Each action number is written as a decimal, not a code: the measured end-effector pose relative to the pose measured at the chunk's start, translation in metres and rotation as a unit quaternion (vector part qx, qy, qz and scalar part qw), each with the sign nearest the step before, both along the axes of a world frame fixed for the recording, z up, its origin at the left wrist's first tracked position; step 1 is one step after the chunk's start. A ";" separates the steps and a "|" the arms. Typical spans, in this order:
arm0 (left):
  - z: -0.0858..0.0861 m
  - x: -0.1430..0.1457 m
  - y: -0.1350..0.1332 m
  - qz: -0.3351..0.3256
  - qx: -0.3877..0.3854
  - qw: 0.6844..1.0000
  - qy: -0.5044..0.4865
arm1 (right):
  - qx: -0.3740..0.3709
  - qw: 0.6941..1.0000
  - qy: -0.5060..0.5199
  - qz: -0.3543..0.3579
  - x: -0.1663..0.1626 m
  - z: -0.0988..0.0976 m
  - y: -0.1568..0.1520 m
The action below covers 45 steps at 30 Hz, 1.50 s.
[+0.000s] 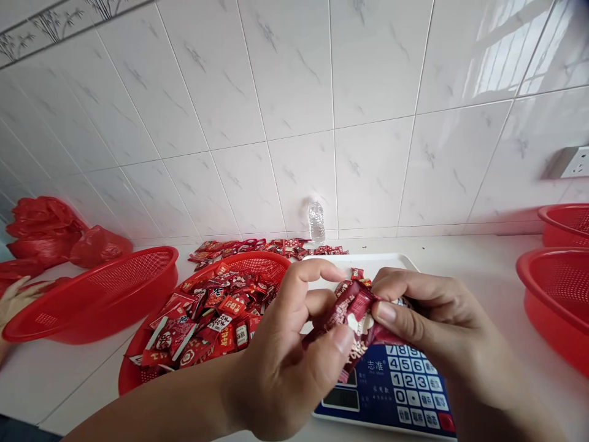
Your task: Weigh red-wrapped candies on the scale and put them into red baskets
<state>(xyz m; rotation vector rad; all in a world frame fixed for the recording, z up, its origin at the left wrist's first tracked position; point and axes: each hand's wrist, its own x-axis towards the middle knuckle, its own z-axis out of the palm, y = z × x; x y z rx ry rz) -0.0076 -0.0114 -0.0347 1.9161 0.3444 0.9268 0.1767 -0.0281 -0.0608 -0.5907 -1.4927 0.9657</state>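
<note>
Both of my hands are raised over a digital scale with a white pan and a blue keypad. Between the thumb and fingers of my left hand are dark red wrapped snack packets. My right hand pinches the right end of the same packets with thumb and forefinger. How many packets are held I cannot tell. A small red packet shows on the pan just behind them. Left of my left hand, a red basket holds a heap of red packets.
More packets lie along the tiled wall beside a clear plastic bottle. Another red basket stands at left, near another person's hand and red plastic bags. Red baskets stand at right, below a wall socket.
</note>
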 end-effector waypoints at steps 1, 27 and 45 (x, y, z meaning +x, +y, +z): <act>0.000 0.000 -0.001 0.001 0.005 1.000 0.003 | 0.005 1.000 0.004 0.000 0.000 0.000 0.001; -0.001 0.007 -0.003 0.016 0.023 1.000 0.009 | 0.004 0.999 -0.033 -0.013 -0.009 0.003 0.002; -0.052 0.029 0.115 0.071 0.140 0.893 0.422 | 0.092 0.887 0.385 -0.237 0.028 0.014 0.012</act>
